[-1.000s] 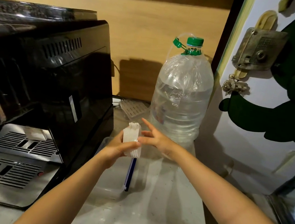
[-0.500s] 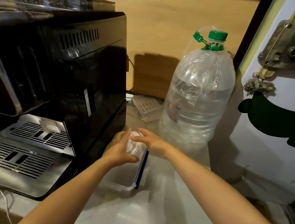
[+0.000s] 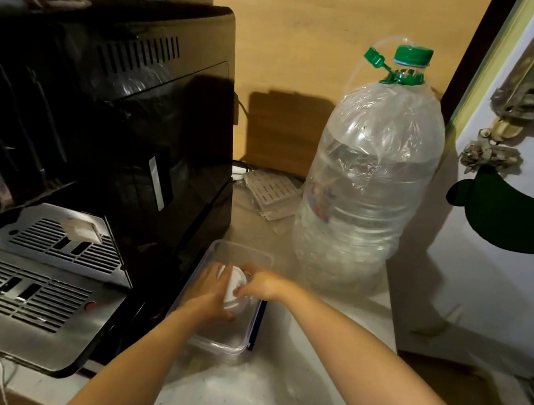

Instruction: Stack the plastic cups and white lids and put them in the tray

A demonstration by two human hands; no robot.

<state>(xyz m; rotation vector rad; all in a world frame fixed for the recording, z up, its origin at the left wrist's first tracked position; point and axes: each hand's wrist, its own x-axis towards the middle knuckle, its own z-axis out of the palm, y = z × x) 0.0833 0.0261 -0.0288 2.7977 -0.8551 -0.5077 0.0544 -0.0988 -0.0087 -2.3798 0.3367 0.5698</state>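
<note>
A clear plastic tray (image 3: 226, 347) with a blue clip on its right side sits on the counter beside the coffee machine. Both hands are lowered into it. My left hand (image 3: 212, 292) wraps the left side of a stack of white lids (image 3: 233, 286), and my right hand (image 3: 261, 285) pinches the stack from the right. The stack lies on its side between the two hands, inside the tray. Its lower part is hidden by my fingers. No plastic cups show clearly.
A black coffee machine (image 3: 102, 117) with a metal drip grille (image 3: 26, 288) fills the left. A large water bottle (image 3: 366, 193) with a green cap stands behind the tray on the right. A white door (image 3: 505, 229) closes the right side. Papers (image 3: 270, 192) lie at the back.
Both hands carried the lid stack down from above the counter into the tray. The stack went from upright to lying on its side. The view shifted closer and lower.
</note>
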